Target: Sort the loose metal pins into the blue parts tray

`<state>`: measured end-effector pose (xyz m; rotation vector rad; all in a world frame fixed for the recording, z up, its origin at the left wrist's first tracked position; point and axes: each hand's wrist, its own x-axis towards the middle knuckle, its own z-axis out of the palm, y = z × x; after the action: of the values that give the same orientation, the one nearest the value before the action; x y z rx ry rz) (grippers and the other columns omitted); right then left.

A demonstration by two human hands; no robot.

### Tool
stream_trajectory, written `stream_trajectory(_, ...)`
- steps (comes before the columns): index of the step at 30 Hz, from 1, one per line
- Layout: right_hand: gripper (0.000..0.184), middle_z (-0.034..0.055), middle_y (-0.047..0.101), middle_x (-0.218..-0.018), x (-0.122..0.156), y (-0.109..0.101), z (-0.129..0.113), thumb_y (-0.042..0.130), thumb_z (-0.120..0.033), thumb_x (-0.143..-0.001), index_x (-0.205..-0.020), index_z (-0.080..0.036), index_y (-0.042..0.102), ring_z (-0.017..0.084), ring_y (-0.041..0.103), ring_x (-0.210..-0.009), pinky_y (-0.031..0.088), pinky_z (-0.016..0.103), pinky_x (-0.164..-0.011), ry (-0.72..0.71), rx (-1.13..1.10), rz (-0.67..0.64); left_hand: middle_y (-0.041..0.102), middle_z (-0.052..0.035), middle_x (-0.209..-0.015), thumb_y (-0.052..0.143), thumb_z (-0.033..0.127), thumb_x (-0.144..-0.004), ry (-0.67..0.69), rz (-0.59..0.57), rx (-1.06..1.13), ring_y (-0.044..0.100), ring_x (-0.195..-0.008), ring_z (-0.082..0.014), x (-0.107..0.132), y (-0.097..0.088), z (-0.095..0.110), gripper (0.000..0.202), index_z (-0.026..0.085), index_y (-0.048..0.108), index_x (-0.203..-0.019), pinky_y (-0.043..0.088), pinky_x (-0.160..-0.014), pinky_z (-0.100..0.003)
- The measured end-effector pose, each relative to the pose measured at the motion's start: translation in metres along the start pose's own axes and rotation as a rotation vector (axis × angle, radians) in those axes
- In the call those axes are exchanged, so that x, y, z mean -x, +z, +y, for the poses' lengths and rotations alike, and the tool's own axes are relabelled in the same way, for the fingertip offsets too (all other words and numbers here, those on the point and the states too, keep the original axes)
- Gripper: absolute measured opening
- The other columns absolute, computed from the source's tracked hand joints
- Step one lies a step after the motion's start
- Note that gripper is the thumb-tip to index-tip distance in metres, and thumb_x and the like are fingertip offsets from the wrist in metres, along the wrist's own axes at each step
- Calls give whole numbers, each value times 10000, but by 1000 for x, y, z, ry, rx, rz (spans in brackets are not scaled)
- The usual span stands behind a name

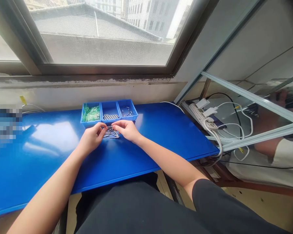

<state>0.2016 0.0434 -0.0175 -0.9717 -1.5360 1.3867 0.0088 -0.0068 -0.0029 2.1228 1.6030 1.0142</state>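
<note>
My left hand (94, 136) is closed in a pinch just in front of a blue three-compartment tray (108, 123). Opposite it, my right hand (127, 130) pinches too, its fingertips close to the left ones. What either hand holds is too small to make out. Beneath and between the fingers lies a pile of thin silver metal pins or screws (114, 134) on the blue table (146, 146). Green plastic pieces (92, 112) fill the tray's left compartment. Small round silver metal parts (110, 117) lie in rows in the middle one. A few thin metal pieces (127, 112) are in the right one.
A window (107, 35) and its sill rise behind the table. To the right, a power strip (202, 113) with white plugs and cables sits beside a metal frame (254, 97). A person's arm (268, 136) shows at far right. A blurred-out patch covers the left edge.
</note>
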Motion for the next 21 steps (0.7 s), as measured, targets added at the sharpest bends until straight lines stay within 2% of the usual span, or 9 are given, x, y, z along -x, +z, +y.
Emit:
stream_trajectory(7, 269, 74, 752, -909, 0, 0, 2, 714, -355, -775, -942, -146, 735, 154, 697, -807, 556, 279, -742, -29, 50, 1, 615, 17, -637, 454, 441, -945, -22, -15, -24, 524, -537, -122, 0, 0, -1, 299, 200, 629, -913, 404, -553, -226)
stream_trajectory(13, 292, 78, 750, -895, -2, -2, 3, 724, -348, -753, -946, -130, 729, 155, 694, -803, 555, 269, -720, 9, 9, 24, 528, 56, -579, 523, 427, -915, -9, 15, 18, 464, -490, -99, 0, 0, -2, 257, 207, 633, -991, 396, -541, -216)
stream_trajectory(21, 330, 85, 746, -896, 0, 1, 3, 734, -400, -748, -940, -132, 731, 166, 694, -814, 556, 296, -761, -18, -4, 4, 521, 59, -576, 534, 416, -909, -3, 7, 19, 463, -490, -96, 0, 2, -3, 248, 204, 631, -993, 389, -534, -213)
